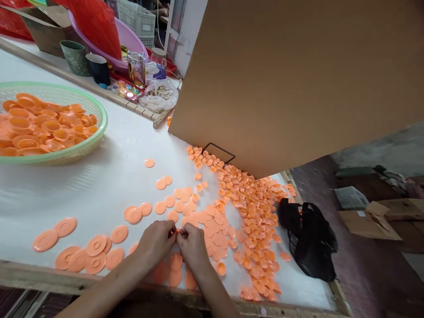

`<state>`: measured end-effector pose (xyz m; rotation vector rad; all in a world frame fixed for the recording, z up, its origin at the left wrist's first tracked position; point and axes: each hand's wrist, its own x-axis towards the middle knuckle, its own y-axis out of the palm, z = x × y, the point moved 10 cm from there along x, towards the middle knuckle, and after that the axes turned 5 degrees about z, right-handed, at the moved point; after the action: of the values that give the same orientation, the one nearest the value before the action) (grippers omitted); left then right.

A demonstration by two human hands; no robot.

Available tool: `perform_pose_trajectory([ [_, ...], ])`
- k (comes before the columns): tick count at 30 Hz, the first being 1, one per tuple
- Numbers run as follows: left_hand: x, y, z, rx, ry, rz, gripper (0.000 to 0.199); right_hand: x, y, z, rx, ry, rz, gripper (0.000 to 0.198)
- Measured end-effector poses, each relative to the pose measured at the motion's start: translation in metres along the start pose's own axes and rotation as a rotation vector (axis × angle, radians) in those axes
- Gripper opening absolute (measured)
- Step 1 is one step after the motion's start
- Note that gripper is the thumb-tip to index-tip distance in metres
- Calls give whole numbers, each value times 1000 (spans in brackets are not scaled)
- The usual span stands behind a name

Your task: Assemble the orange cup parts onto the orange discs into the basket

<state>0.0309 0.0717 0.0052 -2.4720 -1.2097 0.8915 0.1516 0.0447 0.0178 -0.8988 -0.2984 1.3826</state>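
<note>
Close together over the table's near side, my left hand (157,240) and my right hand (192,245) are both closed in a pinch. A small orange plastic piece (178,230) shows between the fingertips, mostly hidden by them, so its exact shape cannot be made out. Around and below the hands lie flat orange plastic discs (175,277), some overlapping. To the right spreads a big heap of small orange plastic cups (253,212). More saucer-like discs with ringed centres (96,245) lie left of my left arm.
A green-rimmed basket (103,119) of orange cup-shaped pieces stands left. A large cardboard box (281,88) overhangs the heap at the back. A black bag (313,243) sits at the right edge. Mugs (74,57), a glass (136,68) and a purple basin (132,37) stand behind a wooden strip.
</note>
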Motion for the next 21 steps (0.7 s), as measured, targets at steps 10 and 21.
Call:
perform_pose_trajectory([
  [10, 2, 15, 11, -152, 94, -50, 16, -3, 13, -3, 139, 53, 138, 17],
  [21, -35, -188, 50, -575, 80, -683, 20, 121, -72, -33, 16, 163, -64, 21],
])
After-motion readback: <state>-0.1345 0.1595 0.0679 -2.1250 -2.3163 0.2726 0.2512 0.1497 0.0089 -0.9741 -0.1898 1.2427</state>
